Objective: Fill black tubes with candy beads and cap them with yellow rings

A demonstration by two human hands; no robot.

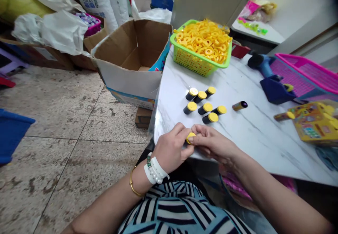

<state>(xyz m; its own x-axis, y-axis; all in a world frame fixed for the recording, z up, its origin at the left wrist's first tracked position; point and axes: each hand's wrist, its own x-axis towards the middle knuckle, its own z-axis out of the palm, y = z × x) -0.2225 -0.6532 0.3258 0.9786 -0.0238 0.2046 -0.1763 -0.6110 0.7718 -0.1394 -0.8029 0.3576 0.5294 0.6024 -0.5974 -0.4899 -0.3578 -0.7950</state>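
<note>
At the near edge of the white table, my left hand [173, 146] is closed around a small tube with a yellow cap [190, 138]. Most of that tube is hidden by my fingers. My right hand [211, 140] pinches at the same yellow cap, its thumb pressed on it. Just beyond my hands stand several dark tubes with yellow caps [207, 107], grouped close together. Farther right, a single tube with a dark purple top [240, 105] stands apart from that group.
A green basket [202, 65] heaped with yellow ring-shaped pieces [208, 43] sits at the table's back. Left of the table is an open cardboard box [129, 82]. At right are a yellow printed box [310, 124], a dark blue holder [276, 89] and a pink basket [311, 72].
</note>
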